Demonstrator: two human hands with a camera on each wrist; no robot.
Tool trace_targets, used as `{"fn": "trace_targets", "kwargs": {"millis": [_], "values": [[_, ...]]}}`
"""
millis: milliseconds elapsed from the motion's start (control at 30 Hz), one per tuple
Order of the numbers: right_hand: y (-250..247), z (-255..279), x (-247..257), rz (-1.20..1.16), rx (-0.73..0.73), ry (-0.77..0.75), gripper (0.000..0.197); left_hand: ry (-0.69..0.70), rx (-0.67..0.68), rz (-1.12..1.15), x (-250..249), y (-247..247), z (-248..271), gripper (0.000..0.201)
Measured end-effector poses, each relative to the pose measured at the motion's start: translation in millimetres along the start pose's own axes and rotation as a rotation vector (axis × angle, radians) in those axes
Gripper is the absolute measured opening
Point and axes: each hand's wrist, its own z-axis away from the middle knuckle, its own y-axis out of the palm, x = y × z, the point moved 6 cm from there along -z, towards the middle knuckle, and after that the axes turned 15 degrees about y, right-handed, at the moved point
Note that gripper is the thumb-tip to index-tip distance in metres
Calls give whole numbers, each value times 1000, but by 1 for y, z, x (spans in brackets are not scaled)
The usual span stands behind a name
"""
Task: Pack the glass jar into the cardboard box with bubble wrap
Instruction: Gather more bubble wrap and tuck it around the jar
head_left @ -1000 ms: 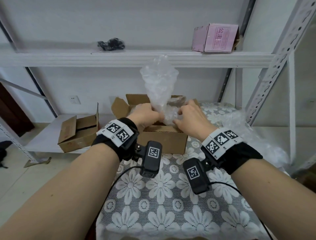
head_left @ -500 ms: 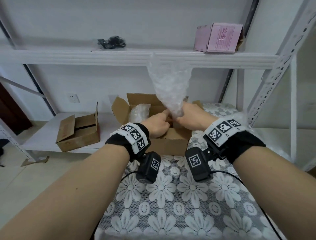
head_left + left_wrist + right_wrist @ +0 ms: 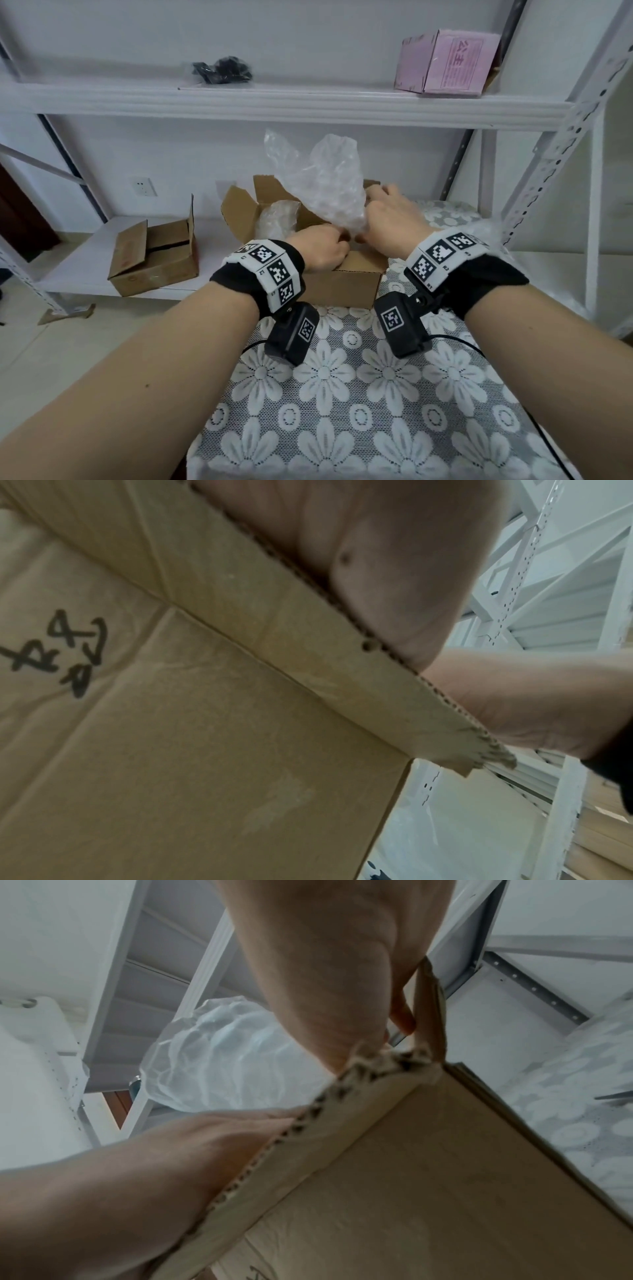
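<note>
Both hands at cardboard box [image 3: 346,281] rim. Left hand [image 3: 320,251] and right hand [image 3: 388,224] each grasp bubble wrap [image 3: 325,181] base; sheet fans upward above the grip.

Both bare forearms reach forward side by side, wrists banded in black straps, the left hand [image 3: 320,248] curled into a loose fist and the right hand [image 3: 388,219] palm-down with fingers extended forward.

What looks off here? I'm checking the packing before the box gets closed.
The bubble wrap sticks up well above the cardboard box instead of lying inside. The box's near flap edge is frayed. The jar isn't visible.
</note>
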Motion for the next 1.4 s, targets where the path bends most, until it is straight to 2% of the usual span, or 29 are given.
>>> {"fn": "trace_targets", "kwargs": {"millis": [133, 267, 367, 433, 500, 567, 633, 700, 733, 767, 800, 867, 933, 1067, 1233, 1300, 1400], "values": [[15, -6, 2, 68, 101, -35, 44, -41, -40, -28, 10, -3, 1, 36], [28, -13, 6, 117, 265, -10, 41, -71, -16, -76, 14, 0, 0, 40], [25, -14, 7, 42, 360, -9, 46, -103, -128, -25, 22, -4, 0, 45], [22, -14, 3, -31, 363, 3, 39, -103, -276, 161, 30, -10, 0, 66], [21, -11, 0, -37, 297, 22, 22, -88, -388, 385, 33, -15, 1, 94], [29, -10, 0, -37, 303, 7, 23, -16, -442, 533, 31, -15, 2, 104], [38, -9, -1, -50, 398, 5, 31, 70, -457, 600, 22, -13, 5, 88], [34, -9, -4, -90, 411, 10, 26, 122, -470, 600, 13, -14, 7, 67], [27, -9, -6, -121, 332, 11, 23, 131, -472, 598, 12, -14, 7, 61], [19, -9, -9, -151, 203, 22, 30, 124, -473, 595, 12, -15, 7, 63], [12, -8, -13, -174, 69, 34, 45, 114, -469, 585, 12, -16, 6, 67], [4, -5, -17, -182, -42, 46, 81, 93, -451, 557, 11, -16, 4, 75], [7, -7, -19, -187, -2, 29, 100, 76, -425, 523, 10, -14, 3, 73], [8, -16, -23, -238, 50, 12, 106, 29, -390, 510, 13, -11, 1, 71], [21, -29, -21, -256, 185, -13, 122, 17, -345, 487, 14, -8, 1, 66], [24, -32, -21, -151, 215, -25, 116, 30, -323, 475, 12, -8, 1, 64], [29, -28, -10, 25, 267, -106, 73, 57, -305, 435, 9, -7, 1, 59]]}}
